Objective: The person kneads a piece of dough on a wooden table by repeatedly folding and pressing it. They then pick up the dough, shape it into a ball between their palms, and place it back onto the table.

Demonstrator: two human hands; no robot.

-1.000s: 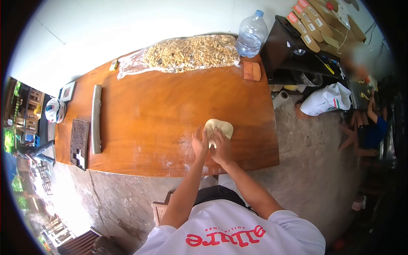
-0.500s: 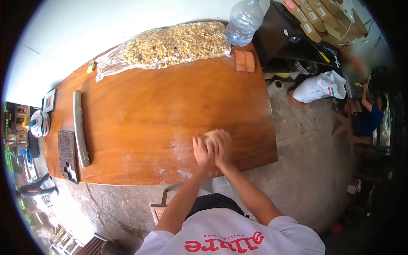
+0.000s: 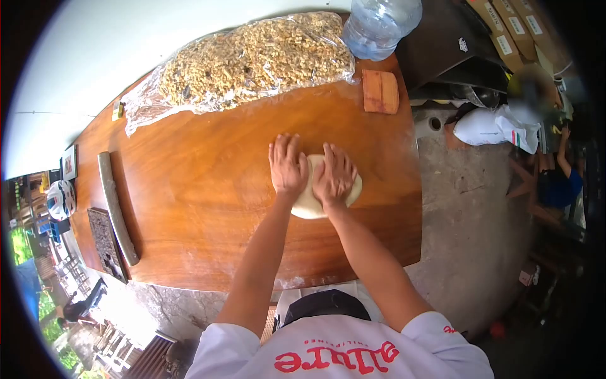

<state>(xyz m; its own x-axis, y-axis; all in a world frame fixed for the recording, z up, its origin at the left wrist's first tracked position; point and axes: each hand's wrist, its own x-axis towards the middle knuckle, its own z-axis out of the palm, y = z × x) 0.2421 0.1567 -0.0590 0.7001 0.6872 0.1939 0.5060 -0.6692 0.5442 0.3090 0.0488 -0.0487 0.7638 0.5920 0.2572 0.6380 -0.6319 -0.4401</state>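
Note:
A pale, flattened round of dough (image 3: 305,206) lies on the wooden table. My left hand (image 3: 288,167) presses against its left side, fingers stretched forward past the dough's edge. On top of the dough rests my right hand (image 3: 335,177), palm down with the fingers extended and slightly spread. Both arms reach straight forward from my body. Parts of the dough under the palms are hidden.
Along the back of the wooden table (image 3: 202,164) lie a clear bag of crumbly tan pieces (image 3: 259,60), a large water bottle (image 3: 380,28) and a reddish wooden block (image 3: 380,92). A long roll (image 3: 117,205) and a dark textured panel (image 3: 106,243) are at left. One person (image 3: 558,183) is far right.
Both hands have moved forward from near the table's front edge and spread from being clasped around the dough. The dough now shows as a wide, flattened round beneath them.

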